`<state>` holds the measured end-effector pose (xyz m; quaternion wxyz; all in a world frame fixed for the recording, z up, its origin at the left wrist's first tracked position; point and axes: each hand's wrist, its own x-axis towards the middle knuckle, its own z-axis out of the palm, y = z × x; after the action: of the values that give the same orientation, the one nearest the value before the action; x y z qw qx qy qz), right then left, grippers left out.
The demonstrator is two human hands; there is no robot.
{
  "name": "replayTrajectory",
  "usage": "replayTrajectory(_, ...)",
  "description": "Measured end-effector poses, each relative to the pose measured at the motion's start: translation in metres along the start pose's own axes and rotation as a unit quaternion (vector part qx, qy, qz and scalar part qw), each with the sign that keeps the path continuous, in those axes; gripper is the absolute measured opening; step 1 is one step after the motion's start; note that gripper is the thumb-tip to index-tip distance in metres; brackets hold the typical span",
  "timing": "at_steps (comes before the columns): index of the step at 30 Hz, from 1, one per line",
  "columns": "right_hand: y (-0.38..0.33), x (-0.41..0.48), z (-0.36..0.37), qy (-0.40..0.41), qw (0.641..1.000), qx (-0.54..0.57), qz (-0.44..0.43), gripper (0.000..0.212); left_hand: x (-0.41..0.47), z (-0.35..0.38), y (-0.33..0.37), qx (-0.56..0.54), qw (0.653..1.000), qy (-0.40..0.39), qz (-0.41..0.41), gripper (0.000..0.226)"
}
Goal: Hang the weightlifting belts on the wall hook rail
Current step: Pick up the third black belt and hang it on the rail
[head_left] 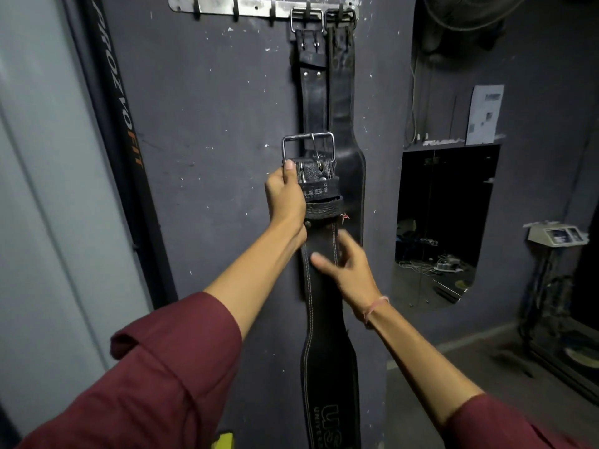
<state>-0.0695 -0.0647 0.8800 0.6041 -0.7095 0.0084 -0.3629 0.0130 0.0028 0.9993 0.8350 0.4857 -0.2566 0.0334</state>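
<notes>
A steel hook rail (pixel 227 8) is fixed high on the dark wall. Two black leather belts (pixel 316 98) (pixel 343 102) hang side by side from its two rightmost hooks. I hold a third black belt (pixel 324 303) upright in front of them, its metal buckle (pixel 308 147) at the top. My left hand (pixel 285 199) grips this belt just under the buckle. My right hand (pixel 346 267) is lower, fingers spread and slightly blurred, thumb lying across the strap. The belt's wide lower part hangs down out of view.
Three hooks on the rail's left part (pixel 235 11) are bare. A black banner (pixel 120 108) stands along the wall's left edge. To the right are a mirror (pixel 444 228), a wall fan (pixel 466 11) above it and a weighing scale (pixel 554 238).
</notes>
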Motion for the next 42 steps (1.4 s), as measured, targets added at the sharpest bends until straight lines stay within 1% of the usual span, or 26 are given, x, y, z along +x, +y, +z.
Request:
replayTrajectory(1, 0.014, -0.016, -0.001, -0.017, 0.999, -0.003, 0.044, 0.07, 0.002, -0.002, -0.002, 0.003, 1.0, 0.001, 0.014, 0.032)
replayTrajectory(2, 0.029, -0.033, -0.002, -0.044, 0.995, -0.001, 0.086, 0.063, 0.003, -0.004, -0.001, 0.007, 1.0, 0.0, 0.023, 0.032)
replayTrajectory(3, 0.043, -0.05, -0.003, -0.075, 0.99, -0.002, 0.121, 0.051, 0.006, -0.006, -0.001, 0.011, 1.0, 0.003, 0.028, 0.033)
replayTrajectory(4, 0.051, -0.062, -0.004, -0.097, 0.984, -0.002, 0.148, 0.039, 0.009, -0.008, -0.001, 0.016, 0.999, 0.005, 0.035, 0.034)
replayTrajectory(5, 0.054, -0.069, -0.004, -0.103, 0.983, -0.002, 0.155, 0.033, 0.011, -0.009, -0.001, 0.018, 0.999, 0.004, 0.042, 0.036)
replayTrajectory(6, 0.053, -0.065, -0.005, -0.093, 0.985, 0.001, 0.146, 0.034, 0.014, -0.01, -0.002, 0.022, 0.999, 0.004, 0.05, 0.036)
replayTrajectory(9, 0.017, -0.026, 0.001, -0.064, 0.993, -0.028, 0.1, 0.059, 0.017, -0.006, 0.001, 0.035, 0.996, 0.013, 0.08, 0.027)
replayTrajectory(12, -0.022, 0.01, 0.007, -0.117, 0.988, -0.088, 0.054, 0.075, 0.028, -0.001, 0.007, 0.044, 0.991, 0.022, 0.122, 0.017)
replayTrajectory(14, -0.046, 0.028, 0.007, -0.119, 0.989, -0.084, 0.027, 0.084, 0.041, 0.001, 0.008, 0.044, 0.988, 0.03, 0.146, 0.015)
replayTrajectory(15, -0.058, 0.04, 0.006, -0.105, 0.992, -0.064, 0.006, 0.084, 0.048, 0.002, 0.007, 0.046, 0.985, 0.035, 0.16, 0.016)
replayTrajectory(17, -0.08, 0.067, 0.005, -0.059, 0.996, -0.006, -0.063, 0.077, 0.057, 0.004, 0.003, 0.057, 0.981, 0.044, 0.182, 0.016)
replayTrajectory(19, -0.091, 0.1, 0.006, -0.002, 0.993, 0.058, -0.103, 0.061, 0.065, 0.011, -0.001, 0.057, 0.979, 0.048, 0.187, 0.013)
replayTrajectory(20, -0.095, 0.116, 0.008, 0.022, 0.992, 0.055, -0.116, 0.051, 0.07, 0.015, -0.001, 0.059, 0.979, 0.055, 0.186, 0.011)
replayTrajectory(21, -0.096, 0.131, 0.01, 0.05, 0.991, 0.019, -0.126, 0.041, 0.075, 0.02, -0.002, 0.064, 0.978, 0.063, 0.186, 0.009)
replayTrajectory(22, -0.095, 0.145, 0.013, 0.079, 0.987, -0.016, -0.137, 0.035, 0.081, 0.023, -0.002, 0.07, 0.977, 0.069, 0.19, 0.008)
replayTrajectory(25, -0.094, 0.18, 0.018, 0.141, 0.97, -0.055, -0.191, 0.032, 0.104, 0.035, -0.001, 0.106, 0.97, 0.084, 0.202, 0.016)
replayTrajectory(27, -0.091, 0.205, 0.021, 0.149, 0.964, -0.083, -0.202, 0.03, 0.118, 0.045, 0.003, 0.127, 0.966, 0.104, 0.201, 0.03)
replayTrajectory(29, -0.091, 0.231, 0.023, 0.156, 0.963, -0.104, -0.194, 0.029, 0.134, 0.055, 0.007, 0.146, 0.962, 0.127, 0.193, 0.038)
replayTrajectory(33, -0.096, 0.282, 0.018, 0.191, 0.958, -0.122, -0.173, 0.028, 0.171, 0.073, 0.01, 0.187, 0.953, 0.141, 0.194, 0.039)
replayTrajectory(36, -0.099, 0.315, 0.012, 0.203, 0.949, -0.079, -0.229, 0.027, 0.193, 0.085, 0.013, 0.247, 0.936, 0.178, 0.177, 0.042)
replayTrajectory(37, -0.101, 0.324, 0.012, 0.203, 0.944, -0.056, -0.253, 0.027, 0.202, 0.088, 0.015, 0.257, 0.93, 0.186, 0.186, 0.042)
replayTrajectory(39, -0.109, 0.342, 0.014, 0.204, 0.936, -0.027, -0.286, 0.027, 0.224, 0.093, 0.019, 0.239, 0.927, 0.173, 0.232, 0.041)
replayTrajectory(41, -0.12, 0.362, 0.018, 0.212, 0.927, -0.016, -0.308, 0.026, 0.245, 0.096, 0.026, 0.218, 0.924, 0.156, 0.273, 0.04)
replayTrajectory(42, -0.126, 0.373, 0.021, 0.216, 0.925, -0.018, -0.312, 0.026, 0.256, 0.098, 0.031, 0.226, 0.92, 0.151, 0.283, 0.039)
